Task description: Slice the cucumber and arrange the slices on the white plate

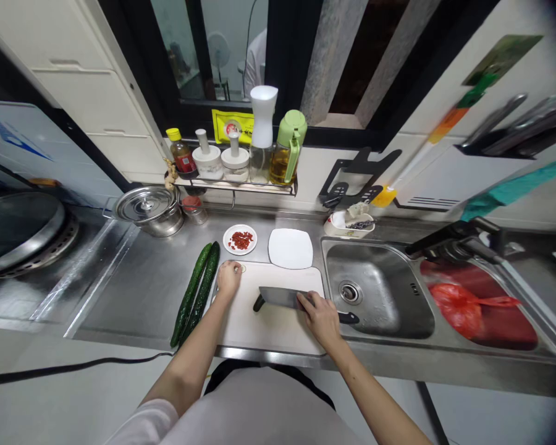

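On the white cutting board (pixel 241 330), my left hand (pixel 229 279) is at the far left corner, fingers pinched together. At its fingertips shows a thin, pale round slice (pixel 243 268), which looks like cucumber. My right hand (pixel 320 316) grips a kitchen knife (pixel 282 296) near the heel of the blade, and the black handle sticks out to the right past the hand. Under the blade's tip lies a short dark green cucumber end (pixel 258 303). Two whole cucumbers (pixel 197 290) lie side by side left of the board.
Behind the board are a small plate of chopped red pieces (pixel 230 246) and a square white plate (pixel 290 248). The sink (pixel 375 290) is at the right, with a red plastic bag (pixel 458 309) beyond it. A lidded pot (pixel 151 213) stands back left, below the seasoning rack (pixel 241 185).
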Available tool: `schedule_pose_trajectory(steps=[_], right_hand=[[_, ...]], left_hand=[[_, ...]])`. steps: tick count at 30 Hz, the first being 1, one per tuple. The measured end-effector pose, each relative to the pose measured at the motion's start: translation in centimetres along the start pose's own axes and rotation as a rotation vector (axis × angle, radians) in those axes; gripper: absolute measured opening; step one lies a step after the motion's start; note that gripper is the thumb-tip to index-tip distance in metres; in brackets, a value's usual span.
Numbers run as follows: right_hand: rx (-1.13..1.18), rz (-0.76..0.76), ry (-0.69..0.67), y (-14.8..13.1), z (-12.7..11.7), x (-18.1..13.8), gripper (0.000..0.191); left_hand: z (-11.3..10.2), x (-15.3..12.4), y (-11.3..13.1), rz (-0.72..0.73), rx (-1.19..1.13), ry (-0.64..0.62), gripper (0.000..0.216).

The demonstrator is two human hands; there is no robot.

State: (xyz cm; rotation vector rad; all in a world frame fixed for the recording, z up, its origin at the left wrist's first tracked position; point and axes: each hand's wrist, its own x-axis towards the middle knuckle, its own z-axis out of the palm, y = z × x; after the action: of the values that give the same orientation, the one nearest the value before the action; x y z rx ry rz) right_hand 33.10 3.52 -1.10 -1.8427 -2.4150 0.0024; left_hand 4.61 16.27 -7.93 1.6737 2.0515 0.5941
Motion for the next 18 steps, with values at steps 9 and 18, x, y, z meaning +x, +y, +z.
schedule_pose_trajectory(steps=[9,18], right_hand=[[0.357,0.250,-0.246,-1.0,0.3,1.3,0.028],[0.410,0.270,-0.420,-2.4,0.4,1.9,0.024]], left_hand=[[-1.0,-4.1,-0.3,-0.050,-0.341,0.355,0.022],[1.9,-11.9,0.9,0.394,-0.257,0.070,0.023]])
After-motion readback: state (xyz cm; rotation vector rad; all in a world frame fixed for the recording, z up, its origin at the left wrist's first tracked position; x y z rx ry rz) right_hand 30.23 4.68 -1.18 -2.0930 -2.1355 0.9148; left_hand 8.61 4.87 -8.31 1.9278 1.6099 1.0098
